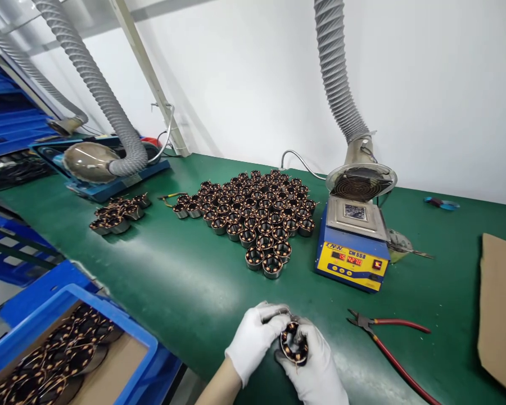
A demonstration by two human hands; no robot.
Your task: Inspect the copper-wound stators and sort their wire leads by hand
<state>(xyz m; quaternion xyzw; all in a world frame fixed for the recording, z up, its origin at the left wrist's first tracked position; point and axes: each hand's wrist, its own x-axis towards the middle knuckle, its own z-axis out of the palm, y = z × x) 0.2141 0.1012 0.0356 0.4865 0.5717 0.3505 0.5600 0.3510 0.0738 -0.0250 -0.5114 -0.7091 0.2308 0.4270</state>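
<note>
White-gloved, my left hand (255, 337) and right hand (316, 365) both clamp fingers around one stator (294, 343) at the mat's (185, 281) near edge. I see cutters (383, 337) just right, stator pile (253, 216) and solder pot (353, 242) beyond.

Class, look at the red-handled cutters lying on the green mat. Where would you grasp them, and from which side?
Grip the red-handled cutters by the two red handles, coming from above on the right side. They lie flat on the green mat, jaws pointing left toward the hands; the handles spread apart to the right with bare mat around them. The right hand is nearest, though it holds a copper-wound stator.
</note>
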